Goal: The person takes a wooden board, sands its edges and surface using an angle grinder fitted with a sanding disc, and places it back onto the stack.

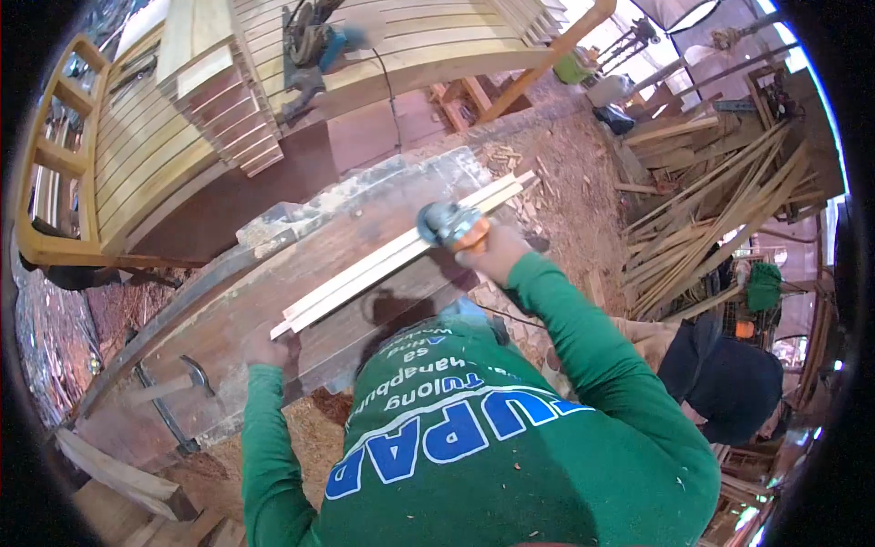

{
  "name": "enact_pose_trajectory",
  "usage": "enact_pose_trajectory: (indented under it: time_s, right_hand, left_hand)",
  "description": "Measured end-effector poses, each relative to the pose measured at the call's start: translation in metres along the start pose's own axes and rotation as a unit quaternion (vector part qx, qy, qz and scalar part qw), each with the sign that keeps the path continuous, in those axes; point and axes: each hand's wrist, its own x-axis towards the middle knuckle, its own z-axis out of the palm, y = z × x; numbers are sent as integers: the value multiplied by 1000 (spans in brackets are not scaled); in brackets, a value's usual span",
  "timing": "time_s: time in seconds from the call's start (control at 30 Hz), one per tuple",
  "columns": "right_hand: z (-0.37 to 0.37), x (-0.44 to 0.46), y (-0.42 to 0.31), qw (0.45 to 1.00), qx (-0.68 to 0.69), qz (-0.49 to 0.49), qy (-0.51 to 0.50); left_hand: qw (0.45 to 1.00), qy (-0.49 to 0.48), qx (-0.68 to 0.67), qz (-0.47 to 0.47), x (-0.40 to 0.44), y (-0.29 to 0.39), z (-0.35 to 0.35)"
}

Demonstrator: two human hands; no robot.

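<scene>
Pale wooden strips [365,271] lie side by side, slanting across a dark wooden workbench [228,314]. My left hand [269,349] is closed at their near left end; its fingers are partly in shadow. Wrapped round the orange body of a grey-headed handheld power tool [453,225] is my right hand [499,253]. The tool's head rests on or just over the strips, right of their middle. The tool's exact kind is blurred. On the bench's left part are a hammer [193,376] and a dark metal bar [164,415].
Beyond the bench stands a slatted wooden piece [155,173] bearing stacked slats [223,100] and a blue power tool [339,47] with a hanging cord. Long wood strips [702,228] are piled at right. Another person [729,378] bends nearby. Shavings cover the floor [579,191].
</scene>
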Motion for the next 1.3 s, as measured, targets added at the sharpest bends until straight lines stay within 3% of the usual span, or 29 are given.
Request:
enact_pose_trajectory:
  time_s: [0.17, 0.27, 0.37, 0.43, 0.5, 0.53, 0.6, 0.63, 0.93, 0.97, 1.03, 1.13, 1.2, 1.3]
  right_hand:
    - [-82, 26, 80, 995, 3, 85, 48]
    - [-112, 41, 118, 986, -29, 122, 113]
    - [-117, 42, 134, 992, 93, 85, 29]
    - [-85, 38, 101, 997, 70, 37, 16]
    - [-56, 27, 52, 1000, 9, 13, -18]
    - [-43, 25, 34, 999, 23, -10, -34]
    - [-15, 15, 1, 996, 47, -51, -63]
    - [-2, 7, -17, 996, 17, -84, -40]
    - [113, -27, -151, 956, -115, -184, -198]
    - [122, -28, -160, 951, -129, -192, -204]
    - [136, -31, -173, 944, -155, -193, -217]
    - [146, -29, -182, 938, -192, -163, -239]
    - [135, -37, -184, 948, -164, -147, -228]
    - [114, -44, -161, 965, -141, -108, -191]
  left_hand:
    - [998, 38, 2, 56, -8, -2, 5]
    - [1000, -2, 19, -13, -8, 4, 0]
    - [997, 9, 83, 8, -12, 1, 2]
    - [999, -20, 11, -40, -17, -27, 25]
    - [998, -16, 40, -42, -9, 3, 3]
    - [986, 99, 120, 58, -7, 24, -15]
    - [989, 89, 90, 72, -7, 35, -24]
    - [999, -24, -31, -12, -6, 31, -21]
    - [996, -79, 34, -13, 2, -1, 10]
    - [999, -49, 20, 1, -1, -5, 12]
    - [999, 8, -11, 43, -2, -17, 28]
    - [999, 2, -26, 40, 8, -37, 52]
    - [999, -7, 31, 19, -4, -13, 16]
    - [999, 13, -50, 6, -10, 22, -8]
